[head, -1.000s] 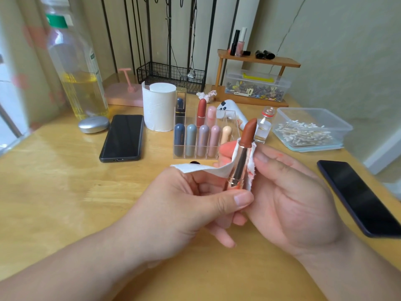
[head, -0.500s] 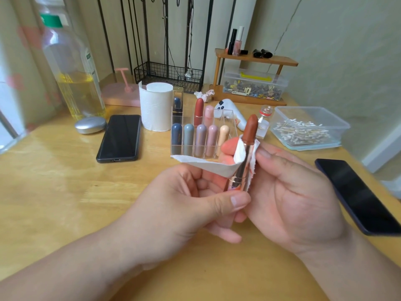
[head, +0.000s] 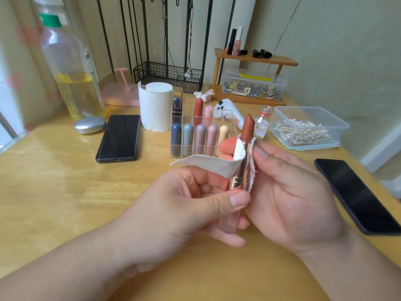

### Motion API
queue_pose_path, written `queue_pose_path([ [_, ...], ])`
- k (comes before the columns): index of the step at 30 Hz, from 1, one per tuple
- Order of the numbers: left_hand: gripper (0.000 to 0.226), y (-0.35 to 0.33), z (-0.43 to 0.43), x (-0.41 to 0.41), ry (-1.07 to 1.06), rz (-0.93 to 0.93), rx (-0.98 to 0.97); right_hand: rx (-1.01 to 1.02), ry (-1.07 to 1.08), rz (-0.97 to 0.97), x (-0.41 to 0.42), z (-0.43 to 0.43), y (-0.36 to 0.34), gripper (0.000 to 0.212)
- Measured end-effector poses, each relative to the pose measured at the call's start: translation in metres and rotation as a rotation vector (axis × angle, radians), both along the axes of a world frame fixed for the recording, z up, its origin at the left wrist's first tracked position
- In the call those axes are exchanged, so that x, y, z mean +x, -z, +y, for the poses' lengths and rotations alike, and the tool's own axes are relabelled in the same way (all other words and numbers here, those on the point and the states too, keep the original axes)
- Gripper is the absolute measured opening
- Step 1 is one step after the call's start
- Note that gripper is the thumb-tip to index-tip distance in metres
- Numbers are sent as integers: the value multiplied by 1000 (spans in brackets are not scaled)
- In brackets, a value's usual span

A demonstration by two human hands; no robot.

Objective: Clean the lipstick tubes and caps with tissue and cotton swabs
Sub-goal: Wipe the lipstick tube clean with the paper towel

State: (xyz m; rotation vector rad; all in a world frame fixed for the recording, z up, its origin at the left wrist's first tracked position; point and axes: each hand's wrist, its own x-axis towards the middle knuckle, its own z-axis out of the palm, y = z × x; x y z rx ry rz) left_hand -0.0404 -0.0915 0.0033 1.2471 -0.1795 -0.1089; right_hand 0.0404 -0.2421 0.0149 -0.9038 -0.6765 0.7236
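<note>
Between the two hands I see the lipstick tube (head: pixel 240 172) upright, its brown tip above the fingertips. The left hand (head: pixel 184 205) pinches its base between thumb and curled fingers. The right hand (head: pixel 299 196) presses the tissue (head: pixel 208 164) around its metal barrel.

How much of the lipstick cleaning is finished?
Done: a crumpled tissue lies at the back. In hand: left hand grips one open lipstick; right hand pinches tissue round its tube. Left: capped lipsticks in the organizer, cleaned or not I can't tell; cotton swabs wait.
</note>
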Motion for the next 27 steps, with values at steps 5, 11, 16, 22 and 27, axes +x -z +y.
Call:
queue_pose_path([
  [5,37,-2,-2,-2,149,54,-133,-66,4,-2,-2,-5,-3,34],
  [11,18,0,-6,-1,-47,16,-24,-5,-32,-6,-2,1,-2,35],
  [16,28,-2,-4,-1,63,49,-93,-26,-44,-5,-3,1,-3,36],
  [22,30,-3,-5,-2,119,29,-121,-65,-10,14,-5,-2,-7,35],
  [27,28,-1,-7,-2,-23,46,-64,-13,-40,-24,-4,1,-3,37],
])
